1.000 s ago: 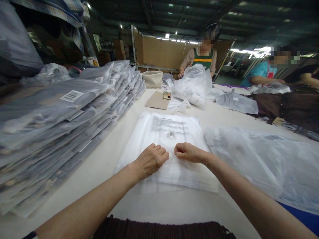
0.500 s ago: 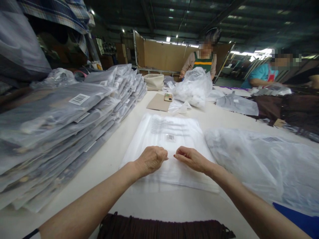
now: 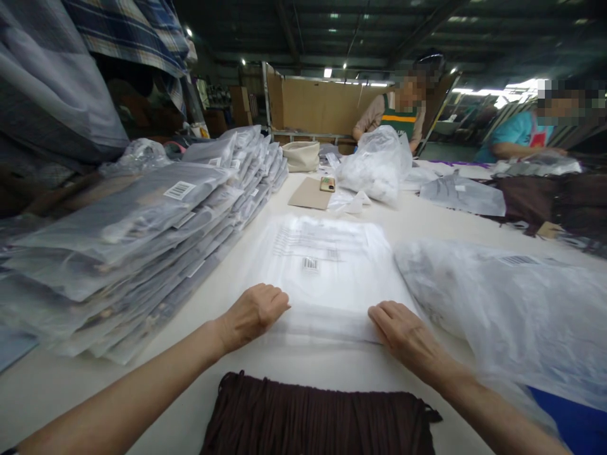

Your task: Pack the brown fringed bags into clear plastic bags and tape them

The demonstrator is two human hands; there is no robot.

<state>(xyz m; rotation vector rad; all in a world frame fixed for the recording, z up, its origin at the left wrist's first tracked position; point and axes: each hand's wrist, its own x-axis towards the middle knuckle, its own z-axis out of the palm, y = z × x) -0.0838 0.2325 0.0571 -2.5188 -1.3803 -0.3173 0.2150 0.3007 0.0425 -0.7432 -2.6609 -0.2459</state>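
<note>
Over on the left, the stack of bagged garments (image 3: 142, 234) is sitting along the table (image 3: 227, 278) edge, barcode labels facing up. Nothing there is shifting.

The left hand (image 3: 251, 314) is now pressing on the near left corner of the white bag pile (image 3: 327, 278), fingers curled under, knuckles down; it is pinching nothing that I can see. A moment ago it was bunched up against the other hand at the middle of the pile, so the two are spreading outward along the near edge.

The bag pile is lying flat on the table straight ahead, its barcode (image 3: 310, 264) upward. A brown garment (image 3: 317, 414) is lying just in front of it, nearer the body.

The right hand (image 3: 403, 328) is resting flat on the near right corner, fingers together and extended, holding nothing either. Judging by the spread, the top bag is being smoothed or squared.

Further right, a loose clear bag (image 3: 512, 309) is lying crumpled beside the pile. Two people are working at the far end.
</note>
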